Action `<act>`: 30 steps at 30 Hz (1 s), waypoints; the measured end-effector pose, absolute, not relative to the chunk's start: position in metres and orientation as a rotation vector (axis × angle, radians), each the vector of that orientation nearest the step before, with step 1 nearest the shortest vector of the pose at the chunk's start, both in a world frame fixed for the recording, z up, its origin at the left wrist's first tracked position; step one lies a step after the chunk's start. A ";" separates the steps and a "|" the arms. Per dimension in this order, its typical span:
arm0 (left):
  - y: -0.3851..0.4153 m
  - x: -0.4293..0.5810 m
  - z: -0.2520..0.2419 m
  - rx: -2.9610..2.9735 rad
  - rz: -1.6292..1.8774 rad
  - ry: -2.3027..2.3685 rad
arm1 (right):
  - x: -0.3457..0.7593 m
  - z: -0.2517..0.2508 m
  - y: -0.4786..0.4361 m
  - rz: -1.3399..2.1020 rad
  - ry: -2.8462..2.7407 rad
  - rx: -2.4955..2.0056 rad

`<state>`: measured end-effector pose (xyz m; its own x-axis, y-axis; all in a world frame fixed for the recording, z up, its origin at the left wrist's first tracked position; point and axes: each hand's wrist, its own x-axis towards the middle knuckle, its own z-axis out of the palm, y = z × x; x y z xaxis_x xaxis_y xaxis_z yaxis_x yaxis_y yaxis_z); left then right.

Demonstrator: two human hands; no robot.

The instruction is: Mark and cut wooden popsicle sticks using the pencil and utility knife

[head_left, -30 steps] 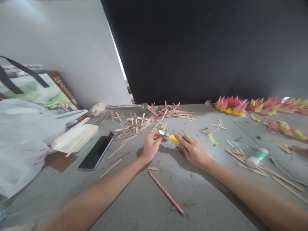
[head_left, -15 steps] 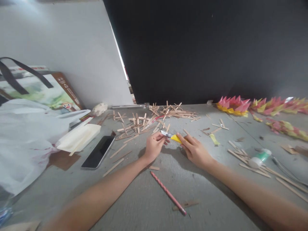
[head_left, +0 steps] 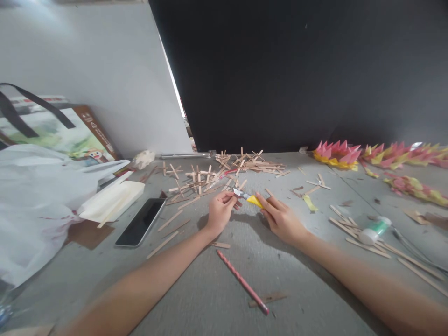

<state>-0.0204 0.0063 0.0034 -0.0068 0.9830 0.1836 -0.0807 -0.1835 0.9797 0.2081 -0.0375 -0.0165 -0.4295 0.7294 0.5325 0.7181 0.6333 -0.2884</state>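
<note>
My right hand (head_left: 284, 218) is closed round the yellow handle of a utility knife (head_left: 254, 201), the forefinger lying along it. Its blade points left, reaching the fingertips of my left hand (head_left: 221, 212). Those left fingers are pinched together by the blade tip; whatever is between them is too small to make out. Just behind the hands lie scattered wooden craft sticks (head_left: 199, 179), some joined into crossed shapes. A pink pencil (head_left: 242, 281) rests on the grey surface nearer to me, its lower end over a short stick piece (head_left: 275, 298).
Left are a smartphone (head_left: 140, 222), an open paper box (head_left: 112, 199), a white plastic bag (head_left: 45, 205) and a printed carrier bag (head_left: 52, 130). Right are a glue stick (head_left: 375, 231) on loose sticks and pink-yellow folded paper pieces (head_left: 338, 154). A black panel (head_left: 297, 74) stands behind.
The view has shifted slightly, so everything sits a little further left. Both hands keep nearly the same pose, with the knife blade still at the left fingertips.
</note>
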 end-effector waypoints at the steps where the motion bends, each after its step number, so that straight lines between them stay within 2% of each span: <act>1: 0.006 -0.021 0.003 1.287 1.378 1.059 | 0.208 -0.017 -0.038 0.029 -2.224 -1.122; 12: 0.000 -0.021 0.006 1.402 1.294 1.059 | 0.209 -0.019 -0.038 -0.024 -2.220 -1.108; 20: 0.009 -0.021 0.001 1.252 1.347 1.096 | 0.208 -0.019 -0.037 -0.097 -2.178 -1.116; 25: 0.017 -0.024 -0.004 1.151 1.394 1.114 | 0.211 -0.020 -0.036 -0.009 -1.961 -1.176; 30: 0.014 -0.024 -0.003 1.196 1.367 1.041 | 0.210 -0.017 -0.035 0.078 -1.972 -1.178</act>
<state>-0.0241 0.0139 -0.0027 -0.0098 0.9917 0.1280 -0.1402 -0.1281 0.9818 0.2104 -0.0352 -0.0175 -0.2277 0.7576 0.6117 0.7070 0.5606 -0.4312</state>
